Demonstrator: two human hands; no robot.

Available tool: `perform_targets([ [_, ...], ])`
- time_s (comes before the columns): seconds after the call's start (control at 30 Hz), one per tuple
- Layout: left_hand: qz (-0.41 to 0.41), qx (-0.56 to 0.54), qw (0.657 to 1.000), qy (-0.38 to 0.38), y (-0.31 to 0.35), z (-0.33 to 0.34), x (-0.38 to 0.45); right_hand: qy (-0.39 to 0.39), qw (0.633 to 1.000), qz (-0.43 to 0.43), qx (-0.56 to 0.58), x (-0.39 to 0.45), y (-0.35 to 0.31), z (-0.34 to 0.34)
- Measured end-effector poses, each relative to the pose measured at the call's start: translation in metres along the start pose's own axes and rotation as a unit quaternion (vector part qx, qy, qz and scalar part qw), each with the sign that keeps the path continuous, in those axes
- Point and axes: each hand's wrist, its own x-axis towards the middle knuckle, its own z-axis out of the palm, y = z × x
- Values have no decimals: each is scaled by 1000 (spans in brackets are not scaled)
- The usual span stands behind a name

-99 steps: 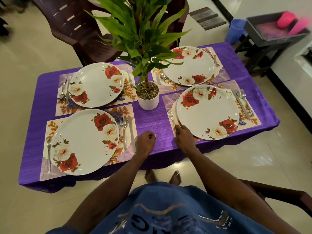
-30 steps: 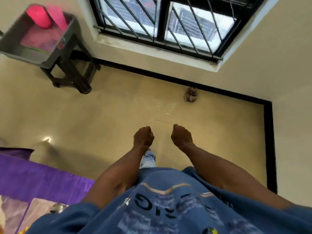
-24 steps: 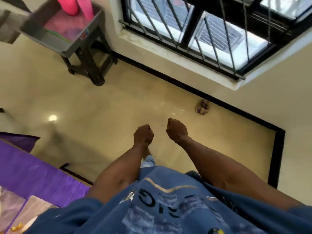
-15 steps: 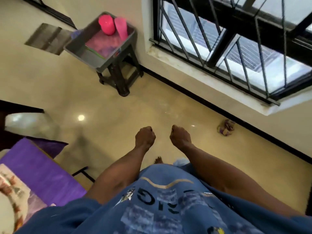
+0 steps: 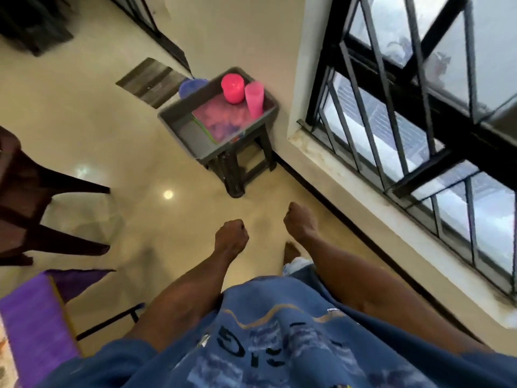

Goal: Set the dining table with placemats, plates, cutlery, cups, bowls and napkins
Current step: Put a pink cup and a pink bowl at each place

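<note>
two pink cups (image 5: pixel 242 93) upright in grey tray (image 5: pixel 181 130)

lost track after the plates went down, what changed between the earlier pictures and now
The person turned away from the purple-clothed dining table, now only a corner at lower left, and faces the grey plastic tray on the dark stool holding two pink cups, closer than before. Nothing was picked up or let go: left hand and right hand stay curled and empty.
</note>
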Motion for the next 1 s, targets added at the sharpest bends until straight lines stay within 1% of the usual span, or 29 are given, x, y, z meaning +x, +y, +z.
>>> perform_targets([
  [0.07,-35,-32,999,26,21,-22,33,15,1000,8,8,40,-8,-30],
  [0.1,-45,-46,997,33,31,-31,47,9,1000,4,11,56,-14,-40],
  [0.23,-53,-74,995,45,61,-57,95,-37,999,-34,14,96,-44,-50],
  [0.33,-52,-75,995,33,66,-69,127,-65,995,-73,9,125,-61,-49],
  [0.4,-60,-71,995,22,56,-76,153,-68,995,-63,21,152,-74,-53],
  [0.5,-68,-53,996,10,34,-90,195,-65,996,-18,52,193,-93,-56],
  [0.6,-69,-51,996,-5,9,-107,243,-61,997,16,42,228,-119,-47],
  [0.7,-29,-20,999,-41,-18,-135,293,-53,994,68,62,257,-157,-35],
  [0.77,-5,-10,999,-40,-34,-163,331,-38,991,99,86,275,-191,-35],
  [0.83,12,-16,999,-27,-46,-187,366,-31,988,111,104,292,-221,-34],
  [1.0,39,-18,998,-40,-63,-225,441,-16,987,111,112,339,-280,-32],
])
